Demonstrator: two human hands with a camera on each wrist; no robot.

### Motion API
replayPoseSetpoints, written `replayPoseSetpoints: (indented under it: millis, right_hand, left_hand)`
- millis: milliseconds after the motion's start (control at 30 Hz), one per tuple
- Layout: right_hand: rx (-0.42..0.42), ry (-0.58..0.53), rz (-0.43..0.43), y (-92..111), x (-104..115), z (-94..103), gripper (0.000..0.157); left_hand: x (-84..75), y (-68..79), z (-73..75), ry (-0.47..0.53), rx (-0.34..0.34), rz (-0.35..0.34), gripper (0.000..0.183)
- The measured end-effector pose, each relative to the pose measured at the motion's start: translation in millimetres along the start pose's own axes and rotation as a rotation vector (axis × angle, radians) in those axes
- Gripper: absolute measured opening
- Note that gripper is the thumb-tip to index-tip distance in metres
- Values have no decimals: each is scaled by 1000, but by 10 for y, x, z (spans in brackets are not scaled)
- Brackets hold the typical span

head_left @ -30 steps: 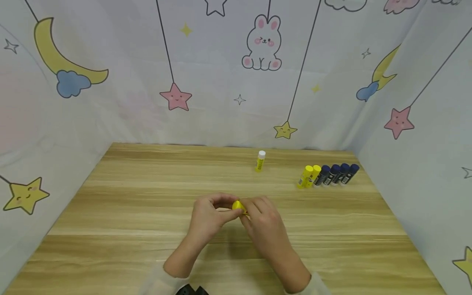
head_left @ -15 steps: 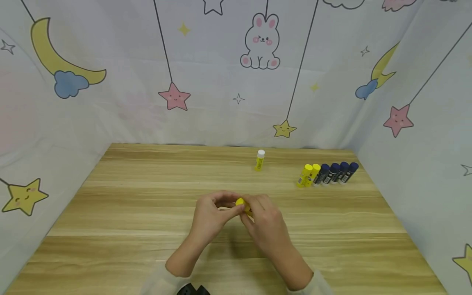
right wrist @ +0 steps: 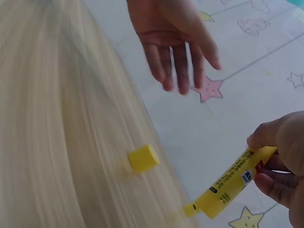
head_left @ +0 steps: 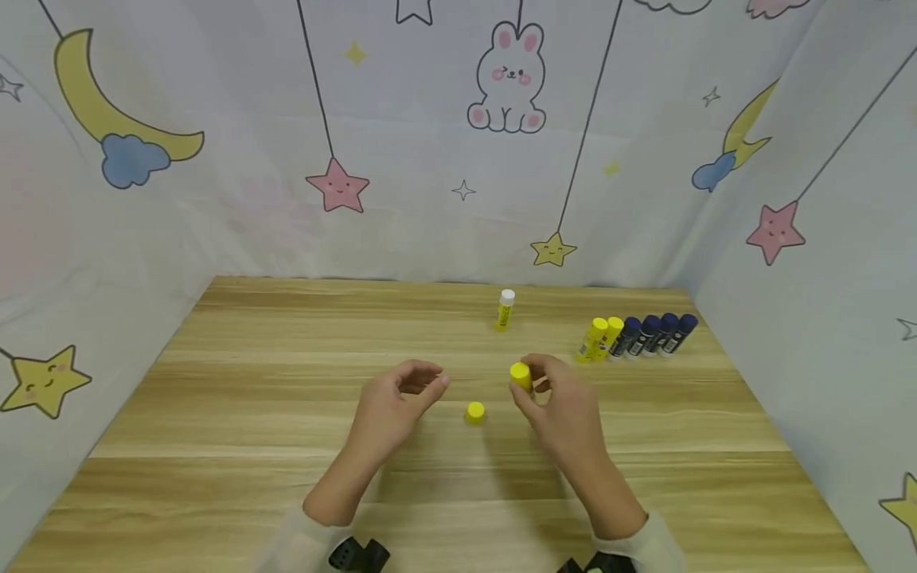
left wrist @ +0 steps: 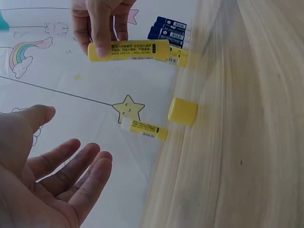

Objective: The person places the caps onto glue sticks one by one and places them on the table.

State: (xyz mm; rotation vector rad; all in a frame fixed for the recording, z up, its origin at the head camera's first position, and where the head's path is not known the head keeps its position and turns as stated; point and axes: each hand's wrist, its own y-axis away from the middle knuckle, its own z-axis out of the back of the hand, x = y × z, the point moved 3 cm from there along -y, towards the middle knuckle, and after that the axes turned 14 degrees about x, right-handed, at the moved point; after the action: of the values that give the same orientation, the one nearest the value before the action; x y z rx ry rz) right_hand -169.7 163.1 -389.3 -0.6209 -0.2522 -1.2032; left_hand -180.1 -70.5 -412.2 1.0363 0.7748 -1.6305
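My right hand (head_left: 566, 402) pinches a yellow glue stick (left wrist: 128, 50) between thumb and fingers, above the table. The stick is upright with a round yellow top, and dark print covers its side. My left hand (head_left: 390, 406) is empty, its fingers apart and relaxed, left of a short yellow cap (head_left: 475, 412). The cap stands on the table between the two hands, touched by neither. In the right wrist view the cap (right wrist: 144, 158) also shows, with the left hand (right wrist: 175, 42) beyond it and the glue stick (right wrist: 232, 183) at the lower right.
A yellow glue stick with a white top (head_left: 505, 310) stands near the back of the wooden table (head_left: 286, 358). At the back right is a row of yellow glue sticks (head_left: 592, 341) and several navy ones (head_left: 648, 336). A patterned cloth (head_left: 415, 239) encloses the table's back and sides.
The hands, earlier together on the yellow thing, have parted. The right has moved right and up with the glue stick; the left has let go. The cap now shows on the table.
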Motion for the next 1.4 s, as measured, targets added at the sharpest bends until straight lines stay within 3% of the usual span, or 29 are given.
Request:
replayPoseSetpoints:
  millis: [233,433,733,1033,1400]
  right_hand:
    - [55,-97,-117,-121,-272,87,31]
    - [84,-35,-126,-220,-403,125,26]
    - [169,97,-184,-440,-603,232,27]
    - [277,169,-168,-656,-723,314,26]
    - [342,292,-149,-850,-827,360,27]
  left_hand:
    - [146,-4,163,-165,10,45,54]
    - [218,-9,287,-421,21,47,65]
    - [299,-42,409,-755,-39,-20,66]
    - [346,-57,435,-849,-25,19,67]
    - [377,-67,424,-927,-15,40,70]
